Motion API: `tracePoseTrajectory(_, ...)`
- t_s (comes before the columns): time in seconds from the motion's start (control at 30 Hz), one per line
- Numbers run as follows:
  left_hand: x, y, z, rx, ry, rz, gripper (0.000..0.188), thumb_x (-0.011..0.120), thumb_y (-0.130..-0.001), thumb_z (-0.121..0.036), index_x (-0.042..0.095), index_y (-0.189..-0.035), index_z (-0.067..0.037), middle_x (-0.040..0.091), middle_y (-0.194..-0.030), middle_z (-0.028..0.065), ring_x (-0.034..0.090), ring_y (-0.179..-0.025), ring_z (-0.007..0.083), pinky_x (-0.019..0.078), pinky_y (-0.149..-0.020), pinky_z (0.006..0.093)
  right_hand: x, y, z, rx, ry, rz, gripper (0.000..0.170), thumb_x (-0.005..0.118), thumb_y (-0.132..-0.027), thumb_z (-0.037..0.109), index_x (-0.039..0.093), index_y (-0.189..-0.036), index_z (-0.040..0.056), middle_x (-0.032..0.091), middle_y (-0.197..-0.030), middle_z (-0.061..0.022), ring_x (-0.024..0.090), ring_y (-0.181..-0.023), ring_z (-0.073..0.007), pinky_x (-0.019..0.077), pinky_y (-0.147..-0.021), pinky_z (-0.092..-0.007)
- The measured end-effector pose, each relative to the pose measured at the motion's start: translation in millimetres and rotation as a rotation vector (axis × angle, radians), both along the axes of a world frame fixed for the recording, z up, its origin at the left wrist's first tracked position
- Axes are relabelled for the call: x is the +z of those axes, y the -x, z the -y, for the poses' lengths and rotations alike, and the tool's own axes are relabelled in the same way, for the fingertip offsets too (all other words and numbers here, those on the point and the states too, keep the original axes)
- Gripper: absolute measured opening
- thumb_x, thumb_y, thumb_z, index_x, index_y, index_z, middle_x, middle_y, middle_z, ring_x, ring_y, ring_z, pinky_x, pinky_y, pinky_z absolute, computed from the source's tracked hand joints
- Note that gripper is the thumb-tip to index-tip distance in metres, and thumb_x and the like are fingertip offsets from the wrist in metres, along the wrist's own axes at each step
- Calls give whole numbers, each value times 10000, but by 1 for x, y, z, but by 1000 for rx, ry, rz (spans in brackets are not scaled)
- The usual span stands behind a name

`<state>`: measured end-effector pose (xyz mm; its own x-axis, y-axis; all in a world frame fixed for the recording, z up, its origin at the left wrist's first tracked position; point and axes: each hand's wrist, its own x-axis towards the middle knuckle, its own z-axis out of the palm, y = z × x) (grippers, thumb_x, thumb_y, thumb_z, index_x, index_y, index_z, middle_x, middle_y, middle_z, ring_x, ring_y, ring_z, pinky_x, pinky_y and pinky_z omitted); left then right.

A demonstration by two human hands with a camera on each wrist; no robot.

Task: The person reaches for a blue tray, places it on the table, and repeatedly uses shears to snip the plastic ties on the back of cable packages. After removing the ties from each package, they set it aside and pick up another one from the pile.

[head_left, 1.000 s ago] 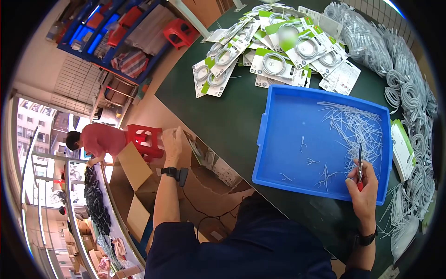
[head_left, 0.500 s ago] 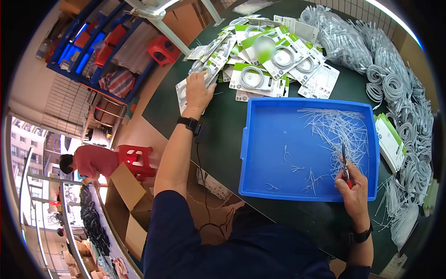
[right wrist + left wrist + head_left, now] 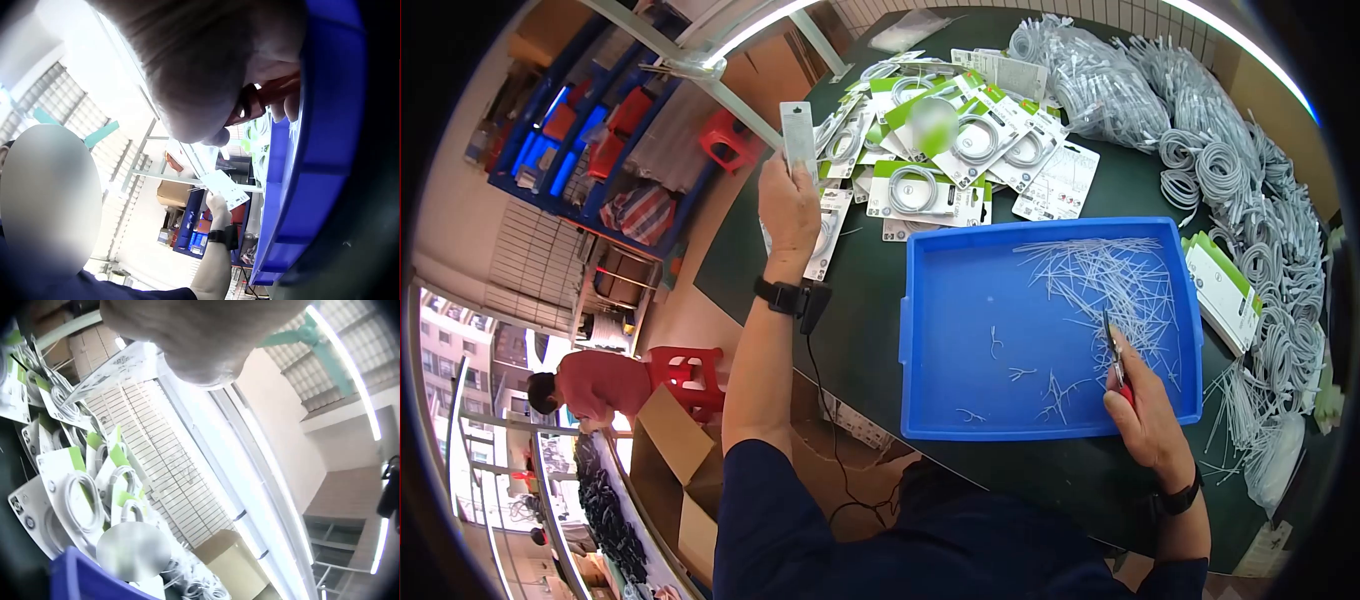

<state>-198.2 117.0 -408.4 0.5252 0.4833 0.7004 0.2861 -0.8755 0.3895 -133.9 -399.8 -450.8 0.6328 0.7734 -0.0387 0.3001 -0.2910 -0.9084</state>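
My left hand (image 3: 790, 215) holds a flat white cable card (image 3: 797, 130), raised at the left end of a pile of carded cables (image 3: 915, 190). The right wrist view shows that card (image 3: 226, 189) with its printed face. Over the right part of a blue tray (image 3: 940, 432), my right hand (image 3: 1145, 415) grips red-handled pliers (image 3: 1116, 360), their dark tips pointing away over a heap of thin white ties (image 3: 1135, 285). A few bent ties (image 3: 1055, 398) lie apart in the tray. Close up, the red handle (image 3: 275, 94) sits in the right hand's fingers.
Bundles of grey cables (image 3: 1180, 100) line the right side of the green table (image 3: 860, 330). A stack of white and green cards (image 3: 1222, 290) lies beside the tray. An open carton (image 3: 670, 440) stands on the floor at left, near a seated person (image 3: 600, 385) in red.
The left hand came from beyond the table's left edge onto the card pile, then lifted a card from it. The right hand keeps the pliers over the tray. The head view has shifted.
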Motion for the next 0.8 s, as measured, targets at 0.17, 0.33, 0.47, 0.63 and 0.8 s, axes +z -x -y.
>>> tracePoseTrajectory(0.17,31,17,68,-408,914,312,353,499,-1053,-150,556,-1331,60,708,-1164,188,731,-1036,255,600,-911,397,12,8,-5,-4,-6,280,733,715,-925,177,409,-1560,-25,615,-1119,-213,612,-968,-357,500,-918,-423)
tracePoseTrajectory(0.33,30,45,184,-584,1361,264,436,482,-1063,-188,484,-1424,58,665,-1263,192,732,-1071,267,624,-909,387,27,15,-4,-46,-99,366,734,836,-818,133,538,-1476,8,648,-1050,-172,639,-843,-306,537,-781,-382)
tracePoseTrajectory(0.47,8,60,250,-659,1463,220,456,501,-1060,-169,442,-1448,64,637,-1315,222,721,-1116,290,613,-943,389,31,29,0,-58,-122,418,742,852,-765,103,581,-1448,5,647,-1019,-136,632,-830,-240,520,-700,-331)
tracePoseTrajectory(0.63,-13,64,292,-654,1284,186,449,516,-1066,-170,444,-1445,61,638,-1305,209,712,-1094,243,594,-930,346,26,40,8,-115,-49,517,756,902,-760,191,594,-1437,52,667,-1041,-162,657,-843,-316,550,-723,-401)
tracePoseTrajectory(0.8,-13,57,305,-621,1246,192,441,508,-1070,-168,447,-1445,55,647,-1277,195,709,-1058,209,585,-913,327,23,44,14,-167,-42,542,741,896,-766,195,601,-1432,59,659,-1028,-155,655,-856,-309,550,-715,-400)
